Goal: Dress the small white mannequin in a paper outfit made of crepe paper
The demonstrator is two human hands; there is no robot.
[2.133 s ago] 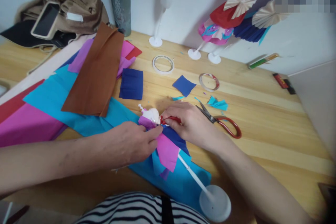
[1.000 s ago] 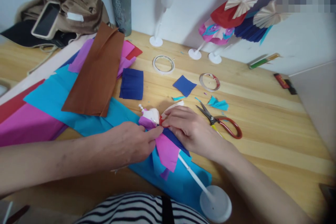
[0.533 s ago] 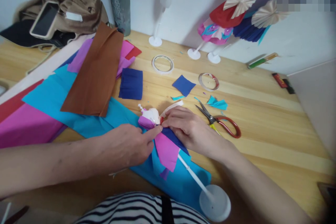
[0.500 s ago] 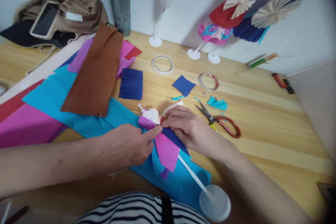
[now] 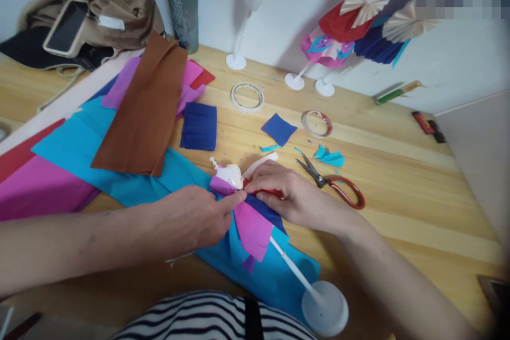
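A small white dress form (image 5: 230, 175) lies tilted over blue paper, its bust wrapped in purple paper (image 5: 221, 186). Pink (image 5: 255, 228) and dark blue paper pieces (image 5: 266, 212) hang from its waist, along a white stand with a round base (image 5: 325, 309). My left hand (image 5: 205, 215) holds the form at the waist, index finger pressed on it and the other fingers curled. Opposite it, my right hand (image 5: 277, 188) pinches a red paper piece (image 5: 274, 193) against the waist; part of that piece is hidden by the fingers. A pale strip (image 5: 261, 163) sticks out behind the right hand.
Orange-handled scissors (image 5: 330, 180) lie open right of my hands. Beyond are tape rolls (image 5: 234, 104), dark blue squares (image 5: 199, 126) and turquoise scraps (image 5: 330, 157). Brown paper (image 5: 139, 111) tops coloured sheets at left. Dressed forms (image 5: 337, 26) lean against the wall.
The right hand's fingers have shifted slightly and more of the red paper shows under them. My left hand stays pressed at the same spot on the waist.
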